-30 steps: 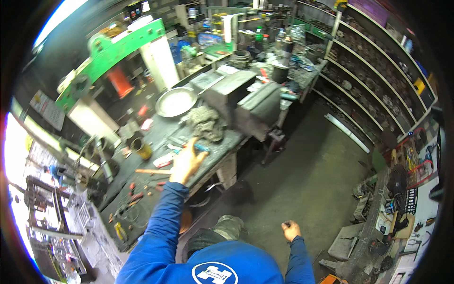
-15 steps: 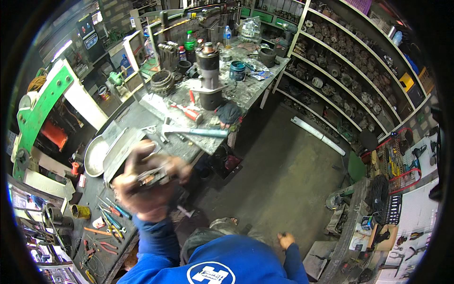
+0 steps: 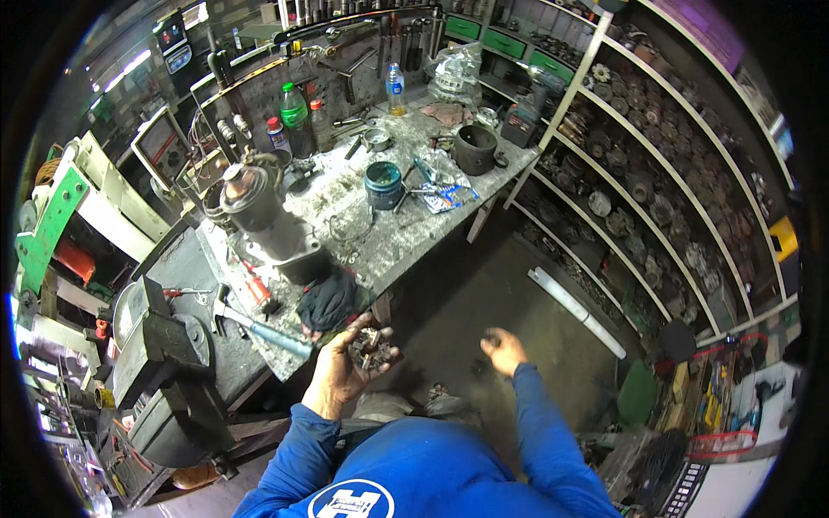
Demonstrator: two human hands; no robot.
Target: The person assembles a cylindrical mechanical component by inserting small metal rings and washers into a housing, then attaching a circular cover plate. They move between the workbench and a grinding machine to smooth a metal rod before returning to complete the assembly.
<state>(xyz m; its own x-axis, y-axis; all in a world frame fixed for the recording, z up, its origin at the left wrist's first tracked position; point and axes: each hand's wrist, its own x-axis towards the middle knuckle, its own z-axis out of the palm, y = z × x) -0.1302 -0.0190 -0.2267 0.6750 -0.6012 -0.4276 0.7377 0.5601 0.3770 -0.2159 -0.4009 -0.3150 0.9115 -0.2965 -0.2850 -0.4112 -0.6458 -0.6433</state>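
My left hand is palm up in front of me, its fingers curled round a small heap of dirty metal parts. Their exact kind is too small to tell. Over the floor to the right, my right hand has its fingers drawn together; whatever may be between them is hidden. Just beyond the left hand a dark cloth lies at the bench corner. A hammer with a blue-grey handle and a red-handled tool lie beside it. Behind them stands a starter-motor-like cylinder with a copper-coloured end.
A large bench vise stands at left. On the workbench are a teal tub, a dark metal ring and bottles. Shelves of parts line the right side; a long white bar lies on the floor.
My left hand has come away from over the left bench, towards my front, with the parts in it. My right hand has risen further forward. The view has shifted, bringing the vise into sight.
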